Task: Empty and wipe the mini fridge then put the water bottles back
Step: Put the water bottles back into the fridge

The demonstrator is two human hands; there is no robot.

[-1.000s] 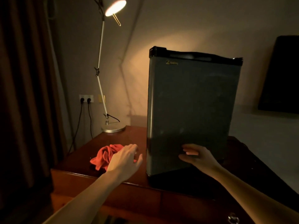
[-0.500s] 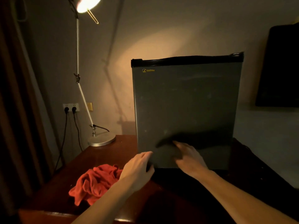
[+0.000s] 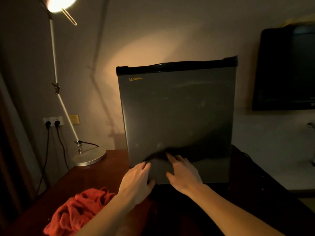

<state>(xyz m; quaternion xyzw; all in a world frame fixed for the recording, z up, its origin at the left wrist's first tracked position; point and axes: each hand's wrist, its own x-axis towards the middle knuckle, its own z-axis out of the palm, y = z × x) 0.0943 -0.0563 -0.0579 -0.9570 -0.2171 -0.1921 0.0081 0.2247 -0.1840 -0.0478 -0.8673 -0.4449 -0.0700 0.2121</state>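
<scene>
A dark grey mini fridge [image 3: 177, 116] with a black top strip stands on a reddish-brown wooden table [image 3: 95, 176], its door shut and facing me. My left hand [image 3: 136, 179] rests near the door's lower left corner, fingers curled against its edge. My right hand [image 3: 183, 172] lies flat on the lower part of the door, fingers spread. A crumpled red cloth [image 3: 76, 212] lies on the table left of my left forearm. No water bottles show; the fridge's inside is hidden.
A desk lamp's round metal base [image 3: 90, 157] sits at the table's back left, its lit head [image 3: 59, 2] high above. Two plugs fill a wall socket [image 3: 52, 122] at left. A dark screen [image 3: 286, 68] hangs on the wall at right.
The view has come closer and squarer to the fridge door. Both hands have moved in onto the door's lower part; the left hand now touches its lower left corner.
</scene>
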